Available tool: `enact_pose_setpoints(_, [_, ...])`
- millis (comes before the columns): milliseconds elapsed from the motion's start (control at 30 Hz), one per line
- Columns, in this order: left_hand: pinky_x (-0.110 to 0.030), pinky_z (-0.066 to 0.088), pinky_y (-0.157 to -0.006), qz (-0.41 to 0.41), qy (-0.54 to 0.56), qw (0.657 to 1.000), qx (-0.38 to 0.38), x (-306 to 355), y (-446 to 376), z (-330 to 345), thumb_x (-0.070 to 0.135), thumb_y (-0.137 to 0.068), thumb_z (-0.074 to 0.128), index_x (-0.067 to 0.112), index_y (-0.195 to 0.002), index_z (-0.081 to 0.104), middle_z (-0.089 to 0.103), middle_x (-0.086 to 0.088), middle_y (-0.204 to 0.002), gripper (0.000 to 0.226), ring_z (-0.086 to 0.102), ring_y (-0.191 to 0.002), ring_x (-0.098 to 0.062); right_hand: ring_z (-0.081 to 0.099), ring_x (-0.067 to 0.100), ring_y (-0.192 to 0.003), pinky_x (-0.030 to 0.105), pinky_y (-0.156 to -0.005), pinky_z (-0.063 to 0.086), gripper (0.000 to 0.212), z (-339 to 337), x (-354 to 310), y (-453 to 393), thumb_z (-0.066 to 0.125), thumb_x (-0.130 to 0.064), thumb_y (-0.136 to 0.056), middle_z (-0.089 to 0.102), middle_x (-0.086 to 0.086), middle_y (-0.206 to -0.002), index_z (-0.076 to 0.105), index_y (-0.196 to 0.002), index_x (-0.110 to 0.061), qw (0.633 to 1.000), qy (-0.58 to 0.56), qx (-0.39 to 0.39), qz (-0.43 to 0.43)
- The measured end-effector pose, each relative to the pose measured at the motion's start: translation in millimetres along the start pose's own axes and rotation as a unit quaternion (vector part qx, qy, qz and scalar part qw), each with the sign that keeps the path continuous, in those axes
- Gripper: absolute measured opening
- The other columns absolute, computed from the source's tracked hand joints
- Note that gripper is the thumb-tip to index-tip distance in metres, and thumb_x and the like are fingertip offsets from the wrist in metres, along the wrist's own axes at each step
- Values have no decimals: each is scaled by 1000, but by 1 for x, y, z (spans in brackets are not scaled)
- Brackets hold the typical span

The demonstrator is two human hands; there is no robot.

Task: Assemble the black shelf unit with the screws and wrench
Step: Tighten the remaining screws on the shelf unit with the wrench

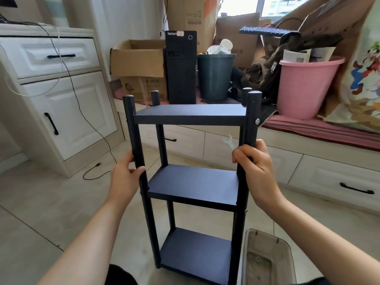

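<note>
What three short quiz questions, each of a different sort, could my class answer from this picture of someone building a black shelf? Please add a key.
1. True or false: the shelf stands upright with three boards fitted.
2. Which does the right hand hold along with a front post? A) wrench B) cable C) cup
3. Fill in: the clear plastic box sits on the floor to the shelf's ____.

Key:
1. True.
2. A: the wrench sticks up from that hand, while the left hand grips the other front post.
3. Right, near the lowest board.
</note>
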State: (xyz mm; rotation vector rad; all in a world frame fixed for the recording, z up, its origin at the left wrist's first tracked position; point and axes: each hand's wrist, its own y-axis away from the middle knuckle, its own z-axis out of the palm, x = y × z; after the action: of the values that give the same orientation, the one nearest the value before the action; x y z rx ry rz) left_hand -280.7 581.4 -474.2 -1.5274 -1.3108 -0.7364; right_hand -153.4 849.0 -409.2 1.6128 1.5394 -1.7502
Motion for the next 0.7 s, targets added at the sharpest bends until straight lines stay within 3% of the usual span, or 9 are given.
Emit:
enact_pose_setpoints(100, [-48, 58, -88, -16, 5, 1000, 3, -2, -5, 2, -1, -95, 62, 21, -128, 62, 65, -1, -118, 40, 67, -87, -22, 44, -3, -74, 6, -71, 38, 32, 3, -1, 3, 56, 0, -95, 41, -3, -89, 61, -64, -8, 1000, 1, 5, -4])
enact_pose_setpoints(200, [-28, 60, -75, -28, 77, 996, -28, -1, -6, 5, -3, -92, 66, 29, -134, 59, 62, 0, -119, 53, 67, -88, -8, 45, 1, -75, 8, -71, 38, 32, 5, 0, 4, 56, 0, -95, 43, -1, -90, 62, -64, -9, 1000, 13, 12, -10])
enact_pose_setpoints(267, [-18, 54, -68, -30, 93, 994, -58, -1, -6, 8, -2, -90, 69, 34, -140, 52, 59, 5, -123, 64, 67, -95, -8, 45, 2, -77, 8, -72, 39, 31, 6, 1, 4, 56, 0, -95, 44, 1, -91, 62, -66, -8, 999, 23, 18, -15])
enact_pose_setpoints(333, [-19, 53, -70, -39, 110, 990, -84, -3, -6, 11, -3, -90, 69, 38, -143, 46, 55, 10, -125, 71, 63, -102, -9, 46, 2, -76, 8, -71, 39, 30, 8, 2, 4, 57, 0, -95, 44, 1, -91, 63, -67, -7, 999, 27, 19, -16])
enact_pose_setpoints(467, [-18, 45, -79, -67, 162, 979, -107, -1, -10, 13, 0, -89, 70, 41, -146, 41, 50, 26, -125, 75, 52, -106, 9, 45, 0, -75, 6, -70, 38, 28, 14, 0, 7, 58, 0, -94, 43, 0, -90, 64, -67, -6, 999, 40, 21, -15])
enact_pose_setpoints(567, [-32, 46, -98, -74, 149, 978, -122, 1, -9, 12, -1, -90, 68, 38, -152, 33, 49, 15, -142, 81, 51, -127, -8, 46, 1, -77, 4, -71, 38, 27, 18, -4, 8, 59, -1, -94, 44, 4, -92, 65, -68, -6, 998, 51, 19, -18])
enact_pose_setpoints(633, [-45, 39, -114, -81, 104, 985, -115, 8, -7, 13, -1, -91, 66, 30, -157, 23, 41, 5, -153, 85, 41, -139, -19, 47, 2, -78, 4, -72, 39, 26, 22, -9, 9, 59, -2, -94, 45, 5, -95, 66, -69, -7, 999, 51, 2, -15])
enact_pose_setpoints(700, [-48, 32, -119, -79, 39, 993, -79, 20, -3, 18, 0, -90, 65, 22, -159, 15, 32, -3, -160, 88, 34, -145, -25, 48, -2, -80, 4, -73, 38, 28, 29, -16, 10, 60, -4, -94, 45, 1, -95, 66, -68, -13, 999, 44, -15, -7])
